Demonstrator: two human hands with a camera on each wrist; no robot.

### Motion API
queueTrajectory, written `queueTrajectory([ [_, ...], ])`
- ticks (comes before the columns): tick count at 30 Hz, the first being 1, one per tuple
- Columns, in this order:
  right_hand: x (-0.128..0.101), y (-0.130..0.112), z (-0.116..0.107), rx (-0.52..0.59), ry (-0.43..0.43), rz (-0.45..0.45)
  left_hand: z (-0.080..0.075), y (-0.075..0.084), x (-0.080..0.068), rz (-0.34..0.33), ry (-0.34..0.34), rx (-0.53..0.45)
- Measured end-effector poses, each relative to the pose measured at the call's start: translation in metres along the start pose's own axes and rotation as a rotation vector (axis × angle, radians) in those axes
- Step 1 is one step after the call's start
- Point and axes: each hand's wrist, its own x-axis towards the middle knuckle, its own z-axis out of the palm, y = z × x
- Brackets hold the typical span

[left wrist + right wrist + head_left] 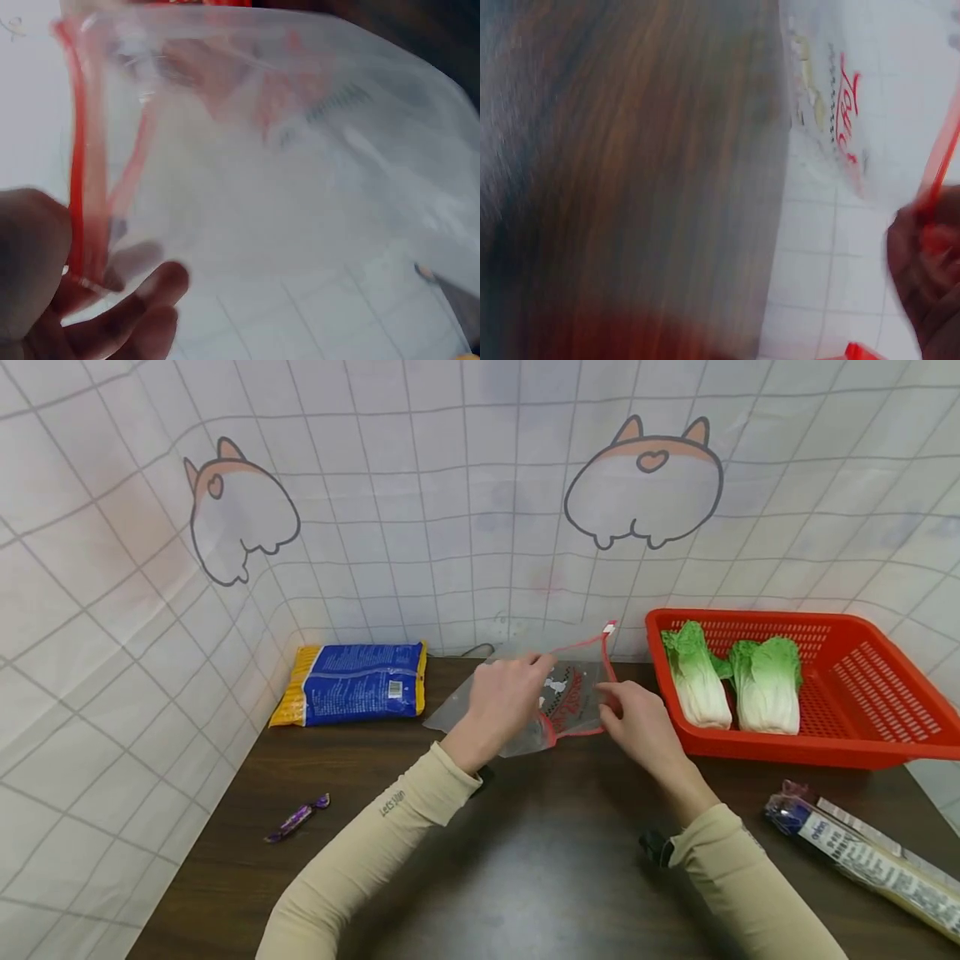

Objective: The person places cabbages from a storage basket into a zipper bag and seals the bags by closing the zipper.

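Note:
Both hands hold a clear zip bag (566, 693) with a red zip edge and printed lettering, up over the back of the table. In the head view my left hand (510, 697) grips its near-left side. The left wrist view shows the thumb and fingers of that hand (112, 300) pinching the red edge. My right hand (637, 718) pinches the red edge on the other side, and the right wrist view has its fingers (911, 255) on that strip. The bag's mouth is spread apart between the hands. A white slider sits at the far corner of the zip.
A blue and yellow packet (363, 685) lies at the back left, with a purple-wrapped candy (298, 818) nearer me. At the right, a red basket (885, 693) holds two lettuce-like cabbages (767, 685). A long labelled package (870, 852) lies in front of the basket.

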Motion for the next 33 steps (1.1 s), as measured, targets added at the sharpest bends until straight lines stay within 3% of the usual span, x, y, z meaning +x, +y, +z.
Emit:
queueTrajectory([
  [3, 0.0, 0.0, -0.001, -0.038, 0.008, 0.065, 0.001, -0.007, 0.0, -0.088, 0.089, 0.011],
  [6, 0.0, -0.002, -0.001, -0.039, 0.022, 0.079, 0.005, -0.012, -0.003, -0.113, 0.123, -0.015],
  [13, 0.0, -0.006, 0.003, -0.013, 0.059, 0.061, 0.009, -0.013, -0.008, -0.056, 0.127, -0.012],
  [17, -0.002, -0.004, 0.004, -0.001, 0.127, 0.073, 0.009, -0.018, -0.005, -0.034, 0.192, 0.001],
  [21, -0.002, -0.006, 0.005, 0.05, 0.218, 0.029, 0.008, -0.016, -0.004, 0.014, 0.272, -0.013],
  [24, -0.001, -0.006, 0.005, 0.051, 0.212, 0.033, 0.005, -0.013, -0.003, 0.033, 0.321, -0.001],
  [26, 0.0, -0.005, 0.006, 0.024, 0.175, 0.056, 0.003, -0.011, -0.003, 0.026, 0.315, 0.006],
  [29, -0.001, -0.002, 0.006, -0.015, 0.111, 0.096, 0.001, -0.011, -0.003, -0.02, 0.234, -0.013],
  [33, -0.003, 0.0, 0.006, 0.001, 0.063, 0.124, 0.002, -0.016, -0.007, -0.125, 0.082, -0.192],
])
